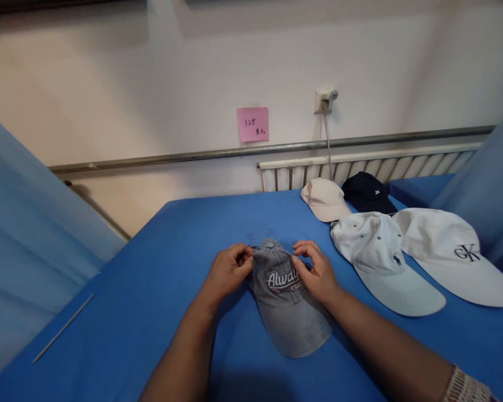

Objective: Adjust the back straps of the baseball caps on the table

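A grey baseball cap [295,324] lies on the blue-covered table with its brim towards me and white "Always" lettering on its front. My left hand [230,271] pinches the cap's crown at its left side, thumb and forefinger together. On the other side my right hand [316,273] grips the crown's upper right edge between thumb and fingers, hiding the end of the lettering. Right of my right hand rests a pale cap [369,245] with a small dark logo, partly over a white cap [440,240] marked "CK".
Farther back are a beige cap [323,195] and a navy cap [366,190]. A thin stick [63,328] lies on the blue table cover [151,285] at left. Behind stand a radiator [293,176] and a wall rail [171,159]; blue curtains [29,245] hang at both sides.
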Demonstrator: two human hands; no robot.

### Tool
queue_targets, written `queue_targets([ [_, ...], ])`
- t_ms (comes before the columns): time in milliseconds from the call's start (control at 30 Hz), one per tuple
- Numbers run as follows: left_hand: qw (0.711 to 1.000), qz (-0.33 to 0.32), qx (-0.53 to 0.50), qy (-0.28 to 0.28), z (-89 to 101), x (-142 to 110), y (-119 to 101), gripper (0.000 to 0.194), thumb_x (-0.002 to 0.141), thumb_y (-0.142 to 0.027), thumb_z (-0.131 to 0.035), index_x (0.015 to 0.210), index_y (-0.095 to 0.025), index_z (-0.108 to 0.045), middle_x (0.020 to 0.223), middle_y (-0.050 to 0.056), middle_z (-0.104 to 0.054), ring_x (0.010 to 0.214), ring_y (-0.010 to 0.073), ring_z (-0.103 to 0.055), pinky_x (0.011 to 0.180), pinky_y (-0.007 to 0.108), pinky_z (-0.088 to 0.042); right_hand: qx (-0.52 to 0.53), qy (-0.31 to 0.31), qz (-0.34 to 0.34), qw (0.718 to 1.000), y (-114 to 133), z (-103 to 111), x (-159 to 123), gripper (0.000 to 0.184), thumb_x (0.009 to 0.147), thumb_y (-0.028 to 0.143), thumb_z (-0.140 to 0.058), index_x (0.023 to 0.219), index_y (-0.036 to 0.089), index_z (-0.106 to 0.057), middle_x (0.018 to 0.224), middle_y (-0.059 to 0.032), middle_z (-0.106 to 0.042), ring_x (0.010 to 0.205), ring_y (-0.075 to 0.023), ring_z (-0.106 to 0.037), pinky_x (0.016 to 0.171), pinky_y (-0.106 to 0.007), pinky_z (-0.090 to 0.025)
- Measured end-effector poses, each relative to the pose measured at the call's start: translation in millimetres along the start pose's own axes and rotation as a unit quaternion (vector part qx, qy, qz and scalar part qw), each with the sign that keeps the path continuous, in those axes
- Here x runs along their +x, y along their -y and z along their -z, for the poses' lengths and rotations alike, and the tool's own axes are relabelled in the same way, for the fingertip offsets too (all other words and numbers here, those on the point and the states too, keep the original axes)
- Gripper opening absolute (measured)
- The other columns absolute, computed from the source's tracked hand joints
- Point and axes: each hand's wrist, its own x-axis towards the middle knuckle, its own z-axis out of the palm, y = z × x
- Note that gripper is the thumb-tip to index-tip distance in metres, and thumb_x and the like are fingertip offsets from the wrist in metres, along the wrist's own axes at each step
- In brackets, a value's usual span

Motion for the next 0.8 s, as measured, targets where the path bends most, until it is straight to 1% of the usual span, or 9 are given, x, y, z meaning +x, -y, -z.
queue_targets([
  [100, 1.0, 0.008, 0.014, 0.024, 1.8, 1.2, 2.4, 0.01, 0.073, -0.02, -0.05, 0.072, -0.017, -0.059, 0.063, -0.001, -0.06, 0.059, 0.013, -0.054, 0.056, 0.022, -0.039, 0.014, 0.028, -0.107, 0.994, -12.8, 0.5, 3.7, 0.019, 0.088, 0.034, -0.051, 0.093, 0.02, -0.064, 0.099, -0.008, -0.067, 0.094, -0.0223, -0.062, 0.081, -0.035, -0.047],
  [167, 0.999, 0.01, 0.02, 0.035, 0.6, 1.6, 2.9, 0.01, 0.072, -0.019, -0.05, 0.072, -0.017, -0.059, 0.063, -0.001, -0.061, 0.059, 0.0134, -0.055, 0.056, 0.022, -0.039, 0.028, 0.073, -0.175, 0.981, -21.4, 2.0, 7.1, 0.024, 0.087, 0.038, -0.052, 0.091, 0.019, -0.066, 0.09, -0.0065, -0.069, 0.085, -0.0216, -0.063, 0.077, -0.034, -0.047],
  [200, 0.999, 0.009, 0.021, 0.037, -0.3, 1.7, 2.9, 0.01, 0.072, -0.019, -0.05, 0.072, -0.017, -0.059, 0.063, 0.0, -0.061, 0.059, 0.0135, -0.055, 0.055, 0.022, -0.039, 0.044, 0.106, -0.195, 0.974, -25.0, 3.2, 8.8, 0.024, 0.086, 0.039, -0.053, 0.088, 0.019, -0.067, 0.086, -0.0057, -0.069, 0.081, -0.0212, -0.063, 0.075, -0.033, -0.047],
  [267, 0.999, 0.004, 0.022, 0.039, -1.9, 1.8, 3.0, 0.01, 0.071, -0.018, -0.05, 0.073, -0.017, -0.06, 0.063, 0.0, -0.062, 0.059, 0.0135, -0.055, 0.055, 0.022, -0.039, 0.092, 0.17, -0.215, 0.957, -30.1, 6.0, 11.7, 0.023, 0.082, 0.039, -0.058, 0.085, 0.018, -0.067, 0.082, -0.0044, -0.069, 0.077, -0.0198, -0.062, 0.072, -0.032, -0.046],
  [333, 0.999, -0.002, 0.018, 0.038, -3.2, 1.9, 3.4, 0.009, 0.071, -0.018, -0.05, 0.072, -0.017, -0.06, 0.062, 0.0, -0.061, 0.058, 0.0133, -0.055, 0.055, 0.022, -0.039, 0.137, 0.207, -0.223, 0.943, -32.4, 8.8, 13.4, 0.021, 0.079, 0.038, -0.062, 0.084, 0.018, -0.067, 0.078, -0.0029, -0.067, 0.073, -0.0176, -0.06, 0.068, -0.03, -0.045],
  [433, 0.999, -0.007, 0.011, 0.037, -4.8, 2.0, 4.4, 0.008, 0.071, -0.019, -0.052, 0.071, -0.017, -0.06, 0.06, -0.001, -0.06, 0.057, 0.0129, -0.055, 0.054, 0.022, -0.039, 0.162, 0.223, -0.228, 0.934, -32.7, 10.9, 13.5, 0.019, 0.075, 0.036, -0.067, 0.078, 0.017, -0.065, 0.07, 0.0001, -0.063, 0.065, -0.0135, -0.054, 0.062, -0.026, -0.041],
  [533, 0.999, -0.011, 0.005, 0.04, -6.9, 2.0, 5.0, 0.008, 0.072, -0.019, -0.052, 0.072, -0.017, -0.06, 0.06, -0.001, -0.06, 0.057, 0.0129, -0.054, 0.054, 0.022, -0.039, 0.176, 0.241, -0.241, 0.924, -31.6, 9.4, 12.0, 0.02, 0.072, 0.036, -0.07, 0.072, 0.017, -0.063, 0.063, 0.0024, -0.058, 0.058, -0.0107, -0.049, 0.056, -0.024, -0.036],
  [700, 0.998, -0.018, -0.004, 0.059, -12.6, 1.6, 3.8, 0.009, 0.074, -0.019, -0.052, 0.074, -0.016, -0.06, 0.063, -0.001, -0.06, 0.057, 0.0123, -0.053, 0.054, 0.022, -0.037, 0.208, 0.249, -0.292, 0.9, -27.0, 3.2, 9.7, 0.03, 0.065, 0.039, -0.075, 0.078, 0.018, -0.059, 0.061, 0.0042, -0.056, 0.053, -0.0092, -0.047, 0.05, -0.022, -0.034],
  [800, 0.998, -0.027, 0.001, 0.06, -17.0, 1.1, 2.7, 0.01, 0.076, -0.02, -0.051, 0.074, -0.017, -0.059, 0.066, -0.001, -0.06, 0.058, 0.012, -0.052, 0.055, 0.022, -0.036, 0.199, 0.245, -0.331, 0.889, -21.8, -0.1, 9.7, 0.033, 0.066, 0.043, -0.073, 0.08, 0.019, -0.056, 0.053, 0.0074, -0.051, 0.042, -0.0071, -0.039, 0.041, -0.021, -0.028],
])
